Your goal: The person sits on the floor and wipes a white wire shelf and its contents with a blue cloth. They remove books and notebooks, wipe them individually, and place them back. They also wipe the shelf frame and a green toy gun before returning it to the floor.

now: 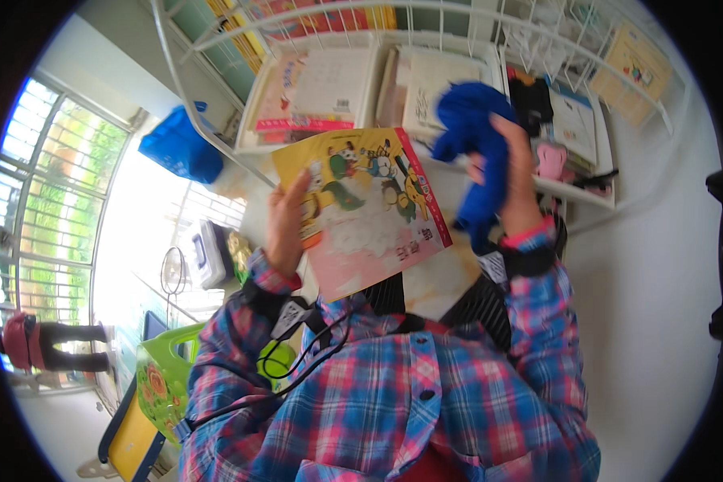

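In my left hand (288, 220) is a thin picture book (367, 211) with a yellow and pink cover of cartoon animals, gripped at its left edge with the thumb on top. A crumpled blue cloth (473, 150) hangs from my right hand (518, 172), slightly blurred, to the right of the book and apart from it. Beyond both hands, white baskets stand on a wire rack. The left basket (247, 129) holds books with pink edges, and the middle one (378, 90) holds pale books. Part of the middle basket is hidden behind the cloth.
A right-hand basket (605, 196) holds books, a black item and a pink item (551, 159). White rack wire (337, 9) curves across the top. A blue bag (184, 144) and a green floral basket (162, 373) are at left. Another person (54, 344) stands by the barred window.
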Demonstrator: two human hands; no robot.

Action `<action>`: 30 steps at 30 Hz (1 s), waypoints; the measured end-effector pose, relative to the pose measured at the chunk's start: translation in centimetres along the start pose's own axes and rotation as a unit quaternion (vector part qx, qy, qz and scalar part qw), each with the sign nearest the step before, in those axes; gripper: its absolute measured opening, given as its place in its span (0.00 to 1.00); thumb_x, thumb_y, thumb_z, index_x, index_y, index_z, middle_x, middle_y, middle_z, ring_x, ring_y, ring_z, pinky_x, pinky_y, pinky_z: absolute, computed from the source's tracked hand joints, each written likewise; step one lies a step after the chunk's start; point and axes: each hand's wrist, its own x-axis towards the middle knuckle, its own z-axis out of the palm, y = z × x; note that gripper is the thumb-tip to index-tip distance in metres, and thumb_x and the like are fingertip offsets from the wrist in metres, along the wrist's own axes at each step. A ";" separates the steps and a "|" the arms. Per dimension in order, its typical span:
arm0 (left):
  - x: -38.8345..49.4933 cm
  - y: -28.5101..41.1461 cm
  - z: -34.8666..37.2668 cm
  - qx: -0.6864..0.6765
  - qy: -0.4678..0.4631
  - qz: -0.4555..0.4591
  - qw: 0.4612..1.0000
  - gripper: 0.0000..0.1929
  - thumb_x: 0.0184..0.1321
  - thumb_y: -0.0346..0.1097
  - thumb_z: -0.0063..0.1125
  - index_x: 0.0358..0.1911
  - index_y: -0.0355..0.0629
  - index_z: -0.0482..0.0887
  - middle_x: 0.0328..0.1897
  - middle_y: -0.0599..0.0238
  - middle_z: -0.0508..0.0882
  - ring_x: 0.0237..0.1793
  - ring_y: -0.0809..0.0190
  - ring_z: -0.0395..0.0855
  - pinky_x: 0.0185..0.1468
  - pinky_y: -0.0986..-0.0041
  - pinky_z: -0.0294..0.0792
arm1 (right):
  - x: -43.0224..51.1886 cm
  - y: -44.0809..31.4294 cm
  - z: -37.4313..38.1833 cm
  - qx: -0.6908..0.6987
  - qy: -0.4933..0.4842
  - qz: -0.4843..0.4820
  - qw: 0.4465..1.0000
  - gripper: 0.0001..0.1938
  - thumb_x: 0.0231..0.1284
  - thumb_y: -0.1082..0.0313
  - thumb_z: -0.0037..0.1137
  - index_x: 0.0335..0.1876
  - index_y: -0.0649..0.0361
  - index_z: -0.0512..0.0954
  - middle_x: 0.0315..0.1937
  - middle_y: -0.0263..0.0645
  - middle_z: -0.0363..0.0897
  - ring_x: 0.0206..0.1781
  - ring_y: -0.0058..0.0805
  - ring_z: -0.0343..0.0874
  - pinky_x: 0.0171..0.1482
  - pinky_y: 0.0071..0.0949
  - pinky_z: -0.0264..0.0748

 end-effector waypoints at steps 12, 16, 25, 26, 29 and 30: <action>0.8 -8.5 -6.8 0.012 -0.010 0.030 0.999 0.13 0.68 0.39 0.51 0.44 0.36 0.80 0.33 0.69 0.82 0.27 0.75 0.76 0.29 0.82 0.69 | 0.9 16.3 9.5 -0.632 -0.088 -0.349 0.686 0.21 0.43 0.64 0.65 0.47 0.47 0.71 0.37 0.45 0.69 0.36 0.43 0.79 0.35 0.35 0.78; 0.1 -8.4 -8.6 -0.022 0.041 0.060 0.997 0.15 0.68 0.39 0.52 0.48 0.35 0.79 0.40 0.68 0.82 0.34 0.76 0.77 0.35 0.83 0.70 | 5.3 15.1 5.7 -0.581 0.084 -0.311 0.747 0.20 0.50 0.62 0.58 0.51 0.52 0.71 0.39 0.53 0.73 0.36 0.55 0.77 0.36 0.46 0.77; -1.1 -9.8 -9.5 -0.046 0.104 0.086 0.990 0.14 0.68 0.38 0.53 0.48 0.34 0.79 0.42 0.71 0.82 0.38 0.75 0.75 0.42 0.81 0.68 | -3.4 17.5 6.4 -0.591 -0.090 -0.301 0.743 0.26 0.45 0.66 0.62 0.54 0.51 0.69 0.40 0.49 0.68 0.36 0.50 0.75 0.35 0.41 0.76; -1.1 -9.9 -9.4 -0.044 0.106 0.082 0.990 0.14 0.68 0.38 0.53 0.48 0.34 0.79 0.42 0.70 0.82 0.39 0.75 0.76 0.43 0.80 0.69 | -3.9 17.7 7.4 -0.579 -0.130 -0.341 0.729 0.24 0.46 0.65 0.61 0.53 0.51 0.71 0.38 0.46 0.68 0.34 0.46 0.76 0.33 0.38 0.76; -1.0 -9.8 -9.3 -0.158 0.089 0.046 0.982 0.14 0.67 0.39 0.53 0.48 0.34 0.78 0.39 0.69 0.82 0.37 0.72 0.77 0.44 0.80 0.69 | -4.8 18.5 10.5 -0.586 -0.244 -0.406 0.658 0.15 0.50 0.65 0.56 0.47 0.51 0.75 0.34 0.42 0.68 0.27 0.35 0.76 0.27 0.31 0.75; -1.0 -9.8 -9.2 -0.035 0.104 0.100 0.989 0.14 0.67 0.40 0.53 0.47 0.35 0.78 0.38 0.68 0.81 0.36 0.72 0.77 0.43 0.80 0.70 | -5.4 18.9 11.3 -0.603 -0.258 -0.408 0.635 0.14 0.50 0.65 0.55 0.45 0.51 0.76 0.34 0.41 0.67 0.26 0.34 0.75 0.26 0.30 0.74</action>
